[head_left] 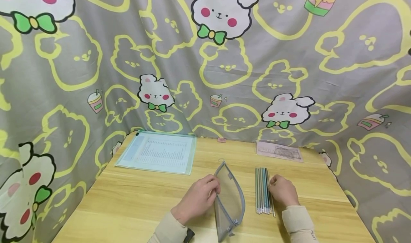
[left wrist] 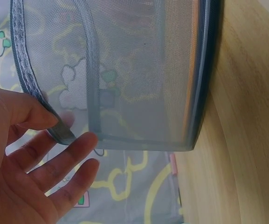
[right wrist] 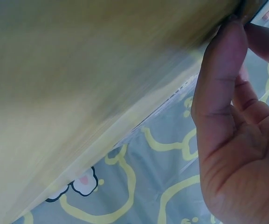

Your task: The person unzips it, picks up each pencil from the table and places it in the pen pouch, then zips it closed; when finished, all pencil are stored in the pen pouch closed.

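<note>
A grey mesh zipper pouch stands upright on the table with its zipped mouth spread open. My left hand pinches the pouch's rim between thumb and index finger; in the left wrist view the other fingers of that hand are spread apart below the mesh. Right of the pouch lies a row of slim pencils, silvery, green and blue, side by side. My right hand pinches the rightmost pencil, which sits slightly askew from the row. The right wrist view shows thumb and fingertips meeting, the pencil mostly hidden.
At the back left lies a pale green clear document folder with printed sheets. A pinkish printed card rests at the back right, and a small pink block by the back edge. Patterned grey curtain surrounds the wooden table.
</note>
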`<state>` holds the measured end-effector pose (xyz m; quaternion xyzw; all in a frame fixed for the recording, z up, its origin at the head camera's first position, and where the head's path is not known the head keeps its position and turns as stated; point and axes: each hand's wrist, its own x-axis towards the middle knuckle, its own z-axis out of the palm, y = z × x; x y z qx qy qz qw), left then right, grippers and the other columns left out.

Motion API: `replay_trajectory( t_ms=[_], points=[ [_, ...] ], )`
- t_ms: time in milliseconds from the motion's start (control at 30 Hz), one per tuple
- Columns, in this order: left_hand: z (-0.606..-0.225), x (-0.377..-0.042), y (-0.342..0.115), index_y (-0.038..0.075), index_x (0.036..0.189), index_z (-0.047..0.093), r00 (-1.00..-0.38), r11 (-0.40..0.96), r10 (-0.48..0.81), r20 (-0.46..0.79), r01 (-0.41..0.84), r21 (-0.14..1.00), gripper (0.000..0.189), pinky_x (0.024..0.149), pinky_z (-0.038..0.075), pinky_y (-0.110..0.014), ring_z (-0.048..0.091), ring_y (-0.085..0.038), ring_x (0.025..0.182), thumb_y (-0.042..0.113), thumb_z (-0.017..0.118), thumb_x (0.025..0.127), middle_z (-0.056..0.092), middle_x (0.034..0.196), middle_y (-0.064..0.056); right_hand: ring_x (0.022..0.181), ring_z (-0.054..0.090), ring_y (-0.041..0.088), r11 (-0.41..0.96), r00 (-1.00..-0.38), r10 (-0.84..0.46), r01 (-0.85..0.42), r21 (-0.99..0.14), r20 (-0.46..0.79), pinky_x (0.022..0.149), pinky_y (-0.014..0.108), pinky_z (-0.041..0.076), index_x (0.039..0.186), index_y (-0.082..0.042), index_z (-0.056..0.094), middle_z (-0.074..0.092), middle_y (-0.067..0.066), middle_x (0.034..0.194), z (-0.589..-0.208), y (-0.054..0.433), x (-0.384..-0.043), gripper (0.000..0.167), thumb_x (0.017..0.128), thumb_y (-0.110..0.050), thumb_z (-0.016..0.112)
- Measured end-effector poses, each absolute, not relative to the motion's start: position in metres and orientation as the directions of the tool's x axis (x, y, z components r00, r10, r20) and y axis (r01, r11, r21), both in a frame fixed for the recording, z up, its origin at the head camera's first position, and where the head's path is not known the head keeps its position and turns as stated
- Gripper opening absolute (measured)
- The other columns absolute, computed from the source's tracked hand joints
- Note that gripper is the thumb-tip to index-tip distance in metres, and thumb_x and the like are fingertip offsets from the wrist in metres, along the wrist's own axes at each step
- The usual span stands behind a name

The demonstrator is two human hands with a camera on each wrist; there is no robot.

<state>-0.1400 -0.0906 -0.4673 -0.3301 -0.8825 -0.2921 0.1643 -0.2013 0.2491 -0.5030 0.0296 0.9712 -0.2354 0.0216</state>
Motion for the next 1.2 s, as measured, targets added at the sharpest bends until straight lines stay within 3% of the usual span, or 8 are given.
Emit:
replay_trajectory(
  t_ms=[167, 567, 900, 1200],
  points=[
    [-0.468, -0.140, -0.091, 0.015, 0.089, 0.069, -0.725, 0.613, 0.488, 0.487, 0.681, 0.400, 0.020, 0.089, 0.060, -0.020, 0.071, -0.012, 0.096, -0.002, 0.065, 0.098, 0.069, 0.103, 0.002, 0.081, 0.064, 0.030, 0.894, -0.997, 0.058, 0.075, -0.442, -0.054, 0.070, 0.048, 0.054, 0.101, -0.003, 0.067, 0.072, 0.012, 0.092, -0.504, 0.249, -0.201, 0.017, 0.087, -0.013, 0.068],
    [-0.471, -0.141, -0.091, 0.015, 0.088, 0.068, -0.723, 0.613, 0.486, 0.491, 0.682, 0.399, 0.021, 0.090, 0.060, -0.020, 0.070, -0.010, 0.098, -0.003, 0.065, 0.097, 0.068, 0.102, 0.003, 0.074, 0.058, 0.027, 0.886, -0.995, 0.096, 0.095, -0.454, -0.021, 0.063, 0.038, 0.043, 0.084, -0.009, 0.059, 0.063, 0.007, 0.078, -0.508, 0.249, -0.197, 0.020, 0.081, -0.018, 0.077],
    [-0.470, -0.140, -0.091, 0.015, 0.088, 0.068, -0.725, 0.613, 0.484, 0.491, 0.681, 0.401, 0.021, 0.090, 0.060, -0.020, 0.070, -0.011, 0.097, -0.003, 0.066, 0.097, 0.068, 0.103, 0.002, 0.079, 0.064, 0.029, 0.876, -0.996, 0.090, 0.074, -0.477, 0.011, 0.068, 0.045, 0.051, 0.100, -0.005, 0.066, 0.072, 0.009, 0.088, -0.491, 0.245, -0.191, 0.021, 0.083, -0.018, 0.070],
    [-0.469, -0.140, -0.091, 0.015, 0.087, 0.068, -0.723, 0.616, 0.478, 0.498, 0.681, 0.396, 0.022, 0.090, 0.060, -0.020, 0.070, -0.010, 0.096, -0.005, 0.066, 0.095, 0.068, 0.102, 0.004, 0.074, 0.061, 0.016, 0.835, -0.997, 0.009, -0.038, -0.549, 0.082, 0.065, 0.033, 0.046, 0.106, -0.009, 0.068, 0.073, 0.002, 0.093, -0.428, 0.206, -0.168, 0.020, 0.088, -0.018, 0.069]
  ],
)
